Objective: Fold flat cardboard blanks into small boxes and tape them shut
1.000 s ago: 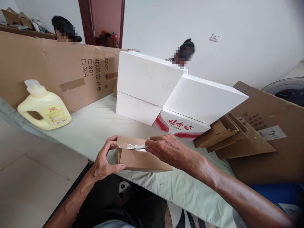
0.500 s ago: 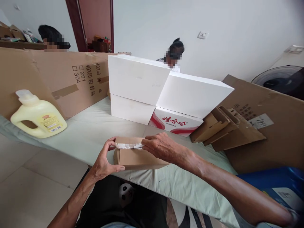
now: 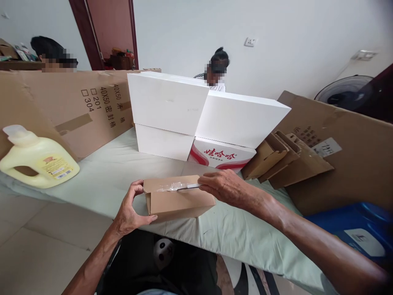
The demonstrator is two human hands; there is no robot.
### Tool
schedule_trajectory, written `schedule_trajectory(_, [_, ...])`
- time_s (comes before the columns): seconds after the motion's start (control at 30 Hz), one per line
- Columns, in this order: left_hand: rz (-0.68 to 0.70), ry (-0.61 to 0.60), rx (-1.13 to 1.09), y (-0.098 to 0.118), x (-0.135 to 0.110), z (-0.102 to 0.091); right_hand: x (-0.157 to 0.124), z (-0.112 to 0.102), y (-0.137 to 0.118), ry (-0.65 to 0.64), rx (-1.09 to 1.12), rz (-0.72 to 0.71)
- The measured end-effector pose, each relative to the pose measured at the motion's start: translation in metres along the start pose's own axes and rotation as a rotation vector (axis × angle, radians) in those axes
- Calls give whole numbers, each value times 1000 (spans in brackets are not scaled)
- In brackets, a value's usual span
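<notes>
Across the middle, a tabletop [image 3: 104, 172] under wrinkled pale green cloth. Along its far left side, a large printed brown carton [image 3: 107, 106]; at the right, a large cardboard panel [image 3: 353, 159], tilted, with folded cardboard pieces [image 3: 278, 162] in front. Between them, at the far side, white boxes [image 3: 167, 98] stacked in two columns, with red lettering on the lower right one. At the near right, a blue container [image 3: 346, 225], partly behind the forearm. At the left, well apart from the work, a pale yellow handled jug [image 3: 39, 159], upright.

At the near edge of the tabletop, between both hands, a small brown carton [image 3: 182, 203]. Left hand [image 3: 130, 209] grasping its left end, thumb on the near side, fingers at the far corner. Right hand [image 3: 222, 184] above its right end, fingers clenched around a slim knife-like tool [image 3: 193, 186], tip down at the top seam. Under the tip, clear tape [image 3: 172, 187], crumpled and apparently part loosened.

Judged from the tape and flaps, only partway along: a narrow gap at the left end, but top flaps not folded back. Apparently left: the rest of the taped seam, then the flaps. Contents hidden; cannot tell how deep the cut runs.
</notes>
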State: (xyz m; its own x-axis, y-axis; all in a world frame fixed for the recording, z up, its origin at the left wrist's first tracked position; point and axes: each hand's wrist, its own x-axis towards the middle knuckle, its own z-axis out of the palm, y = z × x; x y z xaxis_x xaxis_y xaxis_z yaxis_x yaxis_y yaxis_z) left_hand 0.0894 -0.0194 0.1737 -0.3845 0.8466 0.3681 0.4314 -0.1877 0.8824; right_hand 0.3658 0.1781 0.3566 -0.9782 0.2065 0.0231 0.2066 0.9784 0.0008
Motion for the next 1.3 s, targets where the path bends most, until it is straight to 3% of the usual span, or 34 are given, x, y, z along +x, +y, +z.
schedule_trajectory(0.3, [17,-3,6,1,-1,-5,-12,14,10,65,-80,-6])
schedule_trajectory(0.57, [66,-12,44,1,1,0,-47,14,28,115,-127,10])
schedule_trajectory(0.73, [60,14,57,-4,0,-15,-81,6,49,186,-92,137])
schedule_trajectory(0.8, [55,11,52,-3,-2,-23,-98,25,58,283,-47,260])
schedule_trajectory(0.87, [43,-15,50,-3,-3,-30,-112,64,59,370,2,393])
schedule_trajectory(1.0, [43,-12,22,-5,-4,-34,-123,169,31,427,114,496])
schedule_trajectory(1.07, [51,-11,25,-8,-4,-35,-122,205,14,423,190,528])
schedule_trajectory(1.1, [52,-23,41,-9,-4,-35,-120,213,9,427,234,549])
schedule_trajectory(1.13, [54,-40,64,-9,-5,-36,-118,213,6,445,278,576])
schedule_trajectory(1.2, [63,-73,120,-6,-5,-37,-111,193,6,526,337,623])
schedule_trajectory(1.3, [98,-104,167,6,-5,-37,-96,131,11,621,336,571])
